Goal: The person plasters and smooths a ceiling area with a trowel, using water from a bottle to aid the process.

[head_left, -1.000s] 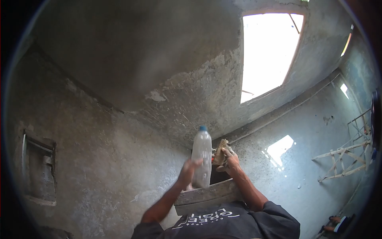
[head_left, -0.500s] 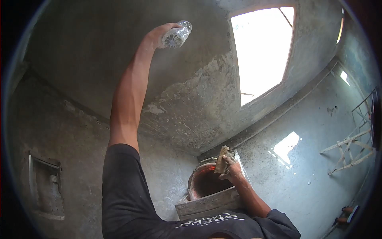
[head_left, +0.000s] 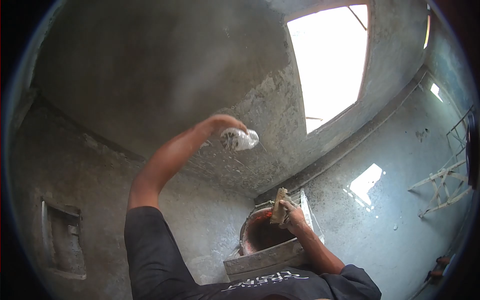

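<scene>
A clear plastic bottle (head_left: pixel 246 140) lies in the grip of my left hand (head_left: pixel 226 121), which is stretched out in front of the wall, fingers wrapped over the bottle. Its ribbed base points toward the left. My right hand (head_left: pixel 295 217) is closed on a plastering float (head_left: pixel 278 206), a mortar-caked block held upright. The float overlaps the rim of a round tub (head_left: pixel 245 245) with reddish marks inside its wall. Mortar covers the fingers of my right hand.
The wall (head_left: pixel 125 65) ahead has smooth dark plaster above a rougher patch. A bright window opening (head_left: pixel 330 70) is at upper right. Boards (head_left: pixel 267 256) stand by the tub. A metal trestle (head_left: pixel 442 187) is at far right, and a recessed box (head_left: pixel 65 240) at left.
My left hand has come down and to the right with the bottle, the arm now bent. My right hand with the float stays nearly in place over the tub.
</scene>
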A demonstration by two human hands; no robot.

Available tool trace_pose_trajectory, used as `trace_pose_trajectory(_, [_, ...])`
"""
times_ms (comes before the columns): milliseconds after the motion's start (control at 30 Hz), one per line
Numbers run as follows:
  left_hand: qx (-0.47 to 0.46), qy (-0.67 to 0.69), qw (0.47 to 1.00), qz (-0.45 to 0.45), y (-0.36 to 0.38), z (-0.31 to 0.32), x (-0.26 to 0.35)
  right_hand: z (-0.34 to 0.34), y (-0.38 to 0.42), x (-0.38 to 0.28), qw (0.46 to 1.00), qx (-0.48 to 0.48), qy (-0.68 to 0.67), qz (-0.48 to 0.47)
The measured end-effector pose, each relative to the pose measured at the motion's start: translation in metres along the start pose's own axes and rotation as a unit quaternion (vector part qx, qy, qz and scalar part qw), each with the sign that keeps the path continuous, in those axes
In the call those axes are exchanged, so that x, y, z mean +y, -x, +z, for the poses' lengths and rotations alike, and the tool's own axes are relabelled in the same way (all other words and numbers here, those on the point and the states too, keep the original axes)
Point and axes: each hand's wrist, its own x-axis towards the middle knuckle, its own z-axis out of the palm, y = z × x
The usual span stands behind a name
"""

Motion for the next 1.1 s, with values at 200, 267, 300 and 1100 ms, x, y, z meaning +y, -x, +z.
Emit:
trace_pose_trajectory(200, [0.215, -0.009, 0.902, 0.374, 0.031, -0.142, 0.096, 0.000, 0.005, -0.003, 1.000, 0.015, 0.006, 0.001])
trace_pose_trajectory(267, [0.147, 0.154, 0.893, 0.397, 0.049, -0.172, 0.124, -0.003, 0.004, -0.003, 1.000, 0.009, 0.007, -0.005])
trace_pose_trajectory(300, [0.145, 0.152, 0.892, 0.400, 0.062, -0.165, 0.132, -0.003, 0.003, -0.004, 1.000, 0.016, 0.010, -0.002])
trace_pose_trajectory(1100, [0.364, 0.435, 0.732, 0.377, 0.011, 0.190, -0.144, 0.100, -0.170, -0.220, 0.932, -0.103, 0.099, -0.333])
